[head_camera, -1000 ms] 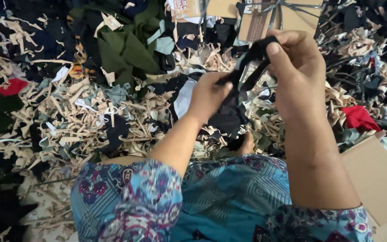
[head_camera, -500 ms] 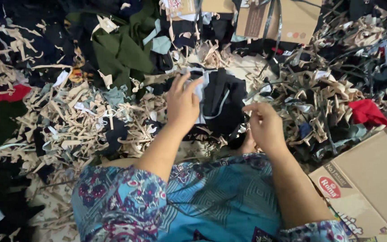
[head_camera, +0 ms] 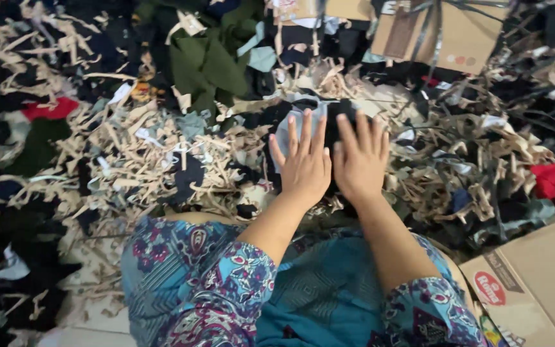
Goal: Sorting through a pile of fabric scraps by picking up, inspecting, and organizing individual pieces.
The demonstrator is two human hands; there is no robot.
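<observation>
Clearly, we have both palms flat, side by side: our left hand (head_camera: 304, 166) and right hand (head_camera: 360, 160) press with fingers spread, clamped on nothing, on a dark cloth piece (head_camera: 340, 114) with a pale blue-grey scrap (head_camera: 285, 132) at its left edge. It looks soft, light and limp; we judge an edge or corner the best place to pinch. Around it, beige fabric strips (head_camera: 136, 138) litter the floor, a cardboard box (head_camera: 541, 283) at right.
</observation>
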